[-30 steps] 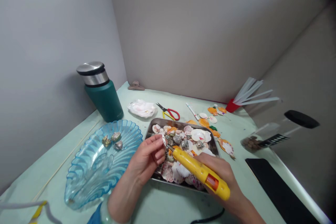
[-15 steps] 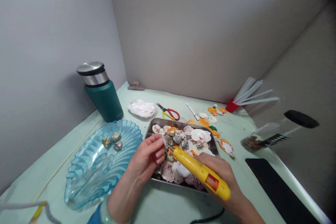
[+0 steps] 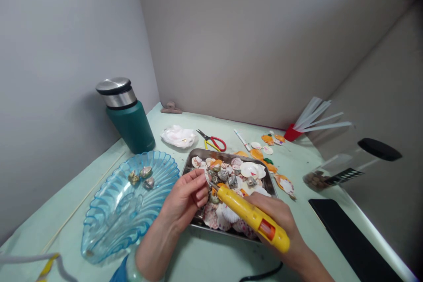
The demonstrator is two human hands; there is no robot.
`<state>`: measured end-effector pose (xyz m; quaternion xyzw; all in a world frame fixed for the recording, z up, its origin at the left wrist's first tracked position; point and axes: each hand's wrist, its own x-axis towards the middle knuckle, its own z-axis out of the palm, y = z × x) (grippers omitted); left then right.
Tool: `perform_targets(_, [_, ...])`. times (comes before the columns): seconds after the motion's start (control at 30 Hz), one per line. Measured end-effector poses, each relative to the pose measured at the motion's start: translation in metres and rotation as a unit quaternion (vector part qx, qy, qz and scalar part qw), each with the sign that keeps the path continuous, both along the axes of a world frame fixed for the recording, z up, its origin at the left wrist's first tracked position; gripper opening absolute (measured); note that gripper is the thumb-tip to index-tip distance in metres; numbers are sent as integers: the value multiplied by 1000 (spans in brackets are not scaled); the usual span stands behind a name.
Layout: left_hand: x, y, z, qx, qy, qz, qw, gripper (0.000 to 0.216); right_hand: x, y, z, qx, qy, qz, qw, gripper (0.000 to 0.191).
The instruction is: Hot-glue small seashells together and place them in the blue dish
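Note:
Between thumb and fingers, my left hand pinches a small pale shell, mostly hidden by the fingertips. My right hand is wrapped round a yellow glue gun, whose metal nozzle points left and meets or nearly meets the shell; I cannot tell whether they touch. Both hands are above a metal tray of scallop shells and small grey snail shells. To the left, a blue clear shell-shaped dish holds a few snail shells.
A green bottle stands back left. Behind the tray lie a white shell-like dish, scissors and a pen. Orange shells, a red cup of glue sticks, a jar and a black flat object occupy the right.

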<state>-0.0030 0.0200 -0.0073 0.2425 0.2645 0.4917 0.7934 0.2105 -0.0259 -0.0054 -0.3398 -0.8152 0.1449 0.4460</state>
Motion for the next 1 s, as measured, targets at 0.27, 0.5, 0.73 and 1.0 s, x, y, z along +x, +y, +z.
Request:
perform_targets(0.27, [2,-1,1,-16,3,-4,1000,11,-1,-1,2,-19,-2,-5,1000,35])
perform_targets(0.5, [1,0,2,-19,-13,13,1000,13,-2,-1,5,8,-10,-14,1000,28])
perform_targets(0.73, [1,-2,3,-22,-12,8,1000,12,-2,-1,5,-21,-10,-14,1000,33])
perform_targets(1.0, [1,-1,3,-19,-4,3,1000,16,-3,-1,5,-19,-2,-16,1000,33])
